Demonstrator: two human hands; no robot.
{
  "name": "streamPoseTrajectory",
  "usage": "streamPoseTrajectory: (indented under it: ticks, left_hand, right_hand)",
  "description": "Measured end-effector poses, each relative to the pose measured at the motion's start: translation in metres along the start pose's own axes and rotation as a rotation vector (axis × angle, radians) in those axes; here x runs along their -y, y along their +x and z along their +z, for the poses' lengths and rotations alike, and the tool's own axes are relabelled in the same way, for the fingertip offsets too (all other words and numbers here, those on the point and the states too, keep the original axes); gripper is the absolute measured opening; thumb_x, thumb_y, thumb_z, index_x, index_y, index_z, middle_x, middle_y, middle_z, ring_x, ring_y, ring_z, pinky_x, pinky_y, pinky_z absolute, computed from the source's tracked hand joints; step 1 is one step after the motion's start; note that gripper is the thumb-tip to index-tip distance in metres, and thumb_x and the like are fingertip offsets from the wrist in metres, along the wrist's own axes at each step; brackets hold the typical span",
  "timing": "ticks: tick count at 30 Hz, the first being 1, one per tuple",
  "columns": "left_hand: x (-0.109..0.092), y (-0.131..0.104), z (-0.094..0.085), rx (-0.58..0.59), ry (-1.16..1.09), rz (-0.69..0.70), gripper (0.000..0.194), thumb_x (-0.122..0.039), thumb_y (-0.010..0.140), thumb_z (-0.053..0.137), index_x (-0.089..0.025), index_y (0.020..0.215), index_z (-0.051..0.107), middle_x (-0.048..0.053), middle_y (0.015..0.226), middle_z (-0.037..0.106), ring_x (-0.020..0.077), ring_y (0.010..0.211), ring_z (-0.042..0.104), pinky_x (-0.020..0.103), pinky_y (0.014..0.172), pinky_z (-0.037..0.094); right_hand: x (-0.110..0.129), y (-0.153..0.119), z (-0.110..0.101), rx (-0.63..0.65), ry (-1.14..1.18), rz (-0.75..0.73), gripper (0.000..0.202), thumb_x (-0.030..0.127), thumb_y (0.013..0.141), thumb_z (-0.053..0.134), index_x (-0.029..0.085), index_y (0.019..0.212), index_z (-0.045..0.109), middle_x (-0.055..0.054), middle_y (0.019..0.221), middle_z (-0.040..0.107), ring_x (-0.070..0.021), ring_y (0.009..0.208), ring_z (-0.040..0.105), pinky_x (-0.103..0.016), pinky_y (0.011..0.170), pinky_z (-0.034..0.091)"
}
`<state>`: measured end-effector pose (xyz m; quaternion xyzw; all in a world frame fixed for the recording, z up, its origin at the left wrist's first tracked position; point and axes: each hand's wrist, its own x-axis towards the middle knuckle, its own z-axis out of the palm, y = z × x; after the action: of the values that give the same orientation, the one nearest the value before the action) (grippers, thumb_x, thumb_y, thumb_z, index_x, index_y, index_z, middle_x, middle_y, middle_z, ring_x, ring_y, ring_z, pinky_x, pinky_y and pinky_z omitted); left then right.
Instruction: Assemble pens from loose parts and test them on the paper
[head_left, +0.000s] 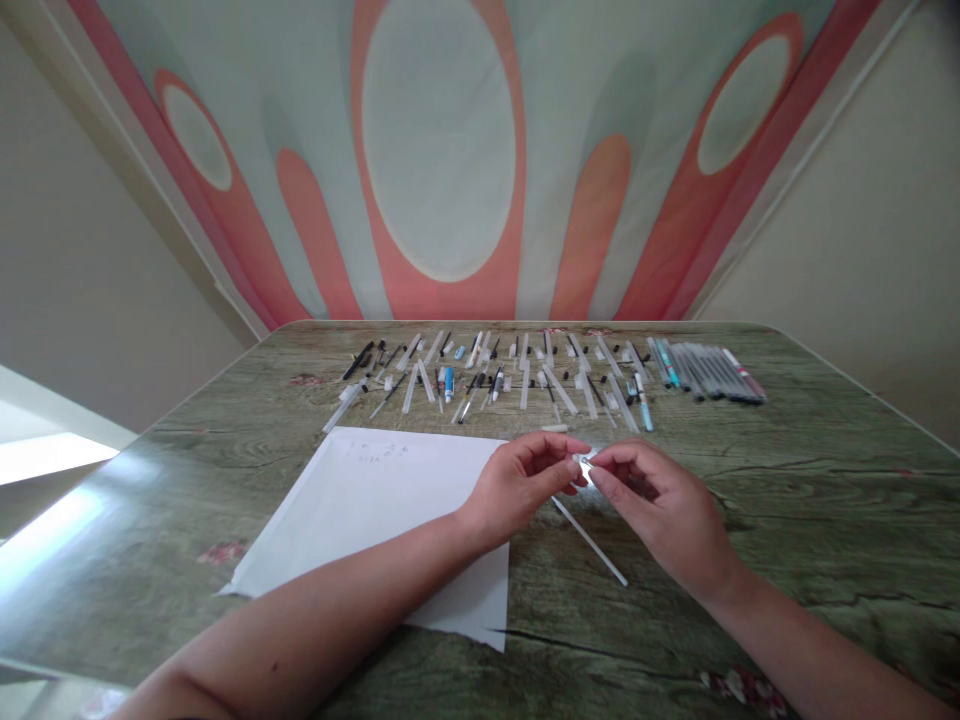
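Delicately, a small piece [586,462] is pinched at the fingertips, just right of the far right corner of the paper [360,530]. The left hand [529,475], its forearm stretched across the paper, grips the piece between thumb and fingers; the right hand [652,500], wholly right of the paper, grasps it from the other side. Fingers hide most of its shape. A thin white rod [592,545] slants across the table [787,480] right of the paper, its upper end near the left hand. Faint marks show along the paper's far edge. Beyond the paper lie scattered clear tubes, dark refills and caps, a blue pen [449,385] among them. Farther right of the paper, more tubes [709,372] lie side by side. Behind everything hangs a red-and-pale backdrop [442,130].
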<state>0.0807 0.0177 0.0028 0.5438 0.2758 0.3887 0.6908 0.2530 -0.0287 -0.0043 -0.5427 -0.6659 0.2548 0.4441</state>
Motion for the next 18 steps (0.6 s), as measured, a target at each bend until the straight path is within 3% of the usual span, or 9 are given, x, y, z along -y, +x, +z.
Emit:
streamPoseTrajectory:
  ticks: [6,13,18]
  left_hand:
    - [0.0051,0.0003,-0.0008,0.019,-0.028,-0.021,0.027,-0.025,0.073,0.072,-0.013,0.096,0.065,0.004,0.083,0.062,0.0124,0.077,0.059,0.027,0.077,0.047]
    - [0.0031,-0.0004,-0.0044,-0.005,0.162,0.040,0.024,-0.028,0.077,0.067,-0.016,0.097,0.070,0.006,0.094,0.060,0.0152,0.084,0.058,0.029,0.080,0.048]
    - [0.0059,0.0006,-0.0021,-0.014,0.022,0.034,0.025,-0.023,0.074,0.070,-0.015,0.096,0.064,0.002,0.081,0.058,0.0116,0.073,0.058,0.028,0.074,0.048]
  right_hand:
    - [-0.0016,-0.0001,0.0023,-0.009,-0.029,-0.040,0.011,0.031,0.085,0.058,0.022,0.089,0.061,-0.001,0.083,0.061,-0.0143,0.068,0.058,-0.027,0.062,0.046]
    - [0.0009,0.0006,0.0019,-0.004,-0.044,-0.049,0.010,0.031,0.085,0.057,0.022,0.087,0.061,-0.001,0.081,0.061,-0.0139,0.066,0.056,-0.027,0.060,0.045]
    - [0.0025,-0.0008,0.0004,-0.028,-0.028,-0.048,0.011,0.031,0.085,0.057,0.022,0.088,0.061,-0.001,0.083,0.062,-0.0148,0.070,0.058,-0.027,0.064,0.046]
